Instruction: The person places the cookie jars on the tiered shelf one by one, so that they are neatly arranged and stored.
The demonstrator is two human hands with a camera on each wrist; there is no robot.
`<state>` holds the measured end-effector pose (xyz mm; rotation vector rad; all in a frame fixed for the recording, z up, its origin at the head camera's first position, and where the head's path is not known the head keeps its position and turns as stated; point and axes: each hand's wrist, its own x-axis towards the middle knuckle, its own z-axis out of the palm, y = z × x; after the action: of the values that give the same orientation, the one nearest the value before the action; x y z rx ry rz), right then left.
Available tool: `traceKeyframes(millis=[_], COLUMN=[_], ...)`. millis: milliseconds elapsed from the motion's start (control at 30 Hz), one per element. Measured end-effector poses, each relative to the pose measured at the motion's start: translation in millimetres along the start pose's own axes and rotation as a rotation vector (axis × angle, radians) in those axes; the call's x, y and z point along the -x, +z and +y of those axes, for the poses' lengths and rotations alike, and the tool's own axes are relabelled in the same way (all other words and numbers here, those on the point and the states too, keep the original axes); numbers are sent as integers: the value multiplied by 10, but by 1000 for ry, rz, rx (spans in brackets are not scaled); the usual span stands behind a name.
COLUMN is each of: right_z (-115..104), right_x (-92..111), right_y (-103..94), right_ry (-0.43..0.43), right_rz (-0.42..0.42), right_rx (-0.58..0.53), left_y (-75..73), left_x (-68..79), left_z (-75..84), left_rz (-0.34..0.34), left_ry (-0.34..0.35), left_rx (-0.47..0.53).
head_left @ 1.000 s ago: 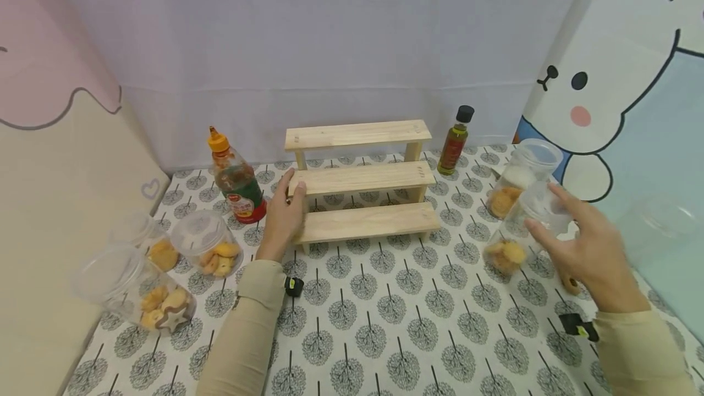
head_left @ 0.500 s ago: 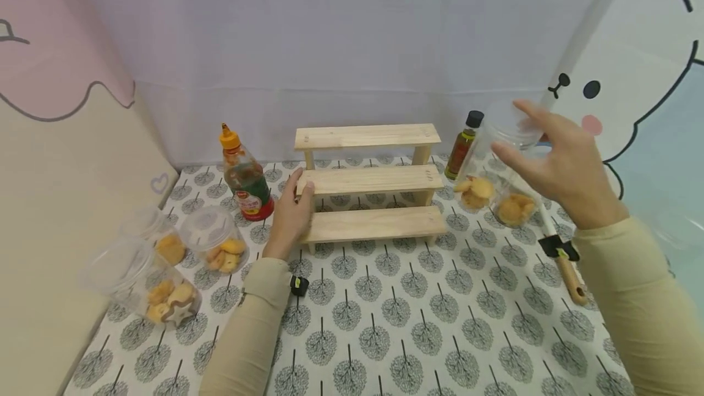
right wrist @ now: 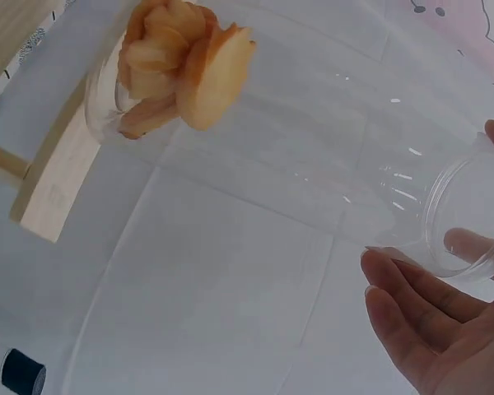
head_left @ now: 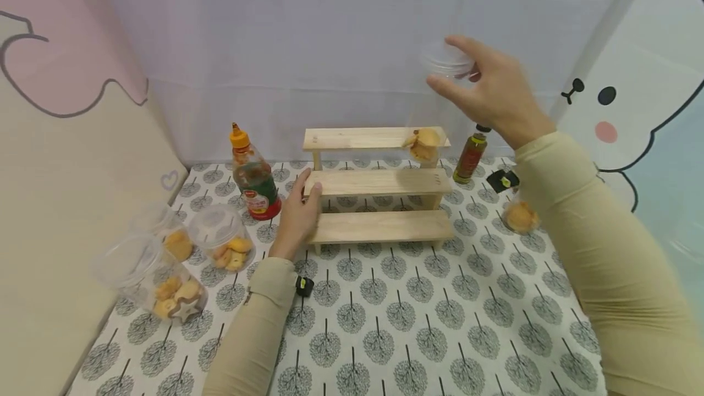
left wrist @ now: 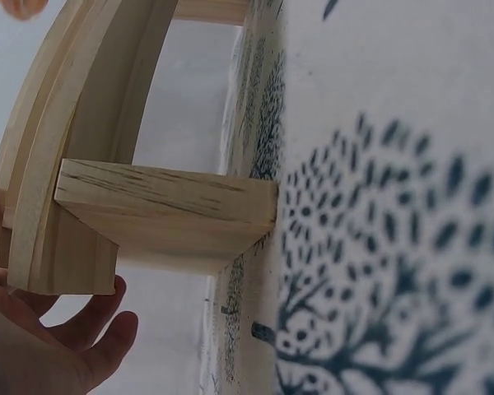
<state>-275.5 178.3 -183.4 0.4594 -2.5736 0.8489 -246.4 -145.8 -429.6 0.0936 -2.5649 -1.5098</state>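
A three-tier wooden rack (head_left: 379, 182) stands on the tree-patterned cloth. My left hand (head_left: 297, 219) grips the left end of its middle board; in the left wrist view the fingers (left wrist: 107, 346) curl behind the board's end. High over the right part of the rack, my right hand (head_left: 489, 87) holds a clear jar (right wrist: 313, 148) by its lid (head_left: 444, 61). Cookies (right wrist: 177, 66) lie at the jar's bottom, which hangs in front of the top board in the head view. Whether the jar touches that board I cannot tell.
A chili sauce bottle (head_left: 255, 179) is left of the rack, an oil bottle (head_left: 470, 154) right of it. Clear cookie jars (head_left: 222, 234) cluster at the left edge. My right arm partly hides another cookie jar (head_left: 519, 216). A white curtain (head_left: 357, 47) hangs behind.
My right hand has lifted the cookie jar from the right side of the table and carried it up and leftward over the rack. The left hand keeps its grip on the rack.
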Motion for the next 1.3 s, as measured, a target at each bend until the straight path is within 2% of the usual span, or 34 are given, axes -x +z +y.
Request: traceKeyframes(millis=[233, 567, 867, 1300], right_z=[-242, -470, -563, -561], right_x=[-326, -653, -746, -749], right_y=[233, 537, 763, 815], right_ry=[-60, -18, -45, -27], right_rz=[-33, -107, -113, -152], right_rx=[20, -15, -15, -18], left_y=[46, 110, 139, 179], left_x=[28, 41, 79, 108], left_z=[32, 54, 114, 168], left_rz=[6, 14, 18, 17], left_ry=[0, 13, 34, 32], left_rx=[13, -1, 12, 7])
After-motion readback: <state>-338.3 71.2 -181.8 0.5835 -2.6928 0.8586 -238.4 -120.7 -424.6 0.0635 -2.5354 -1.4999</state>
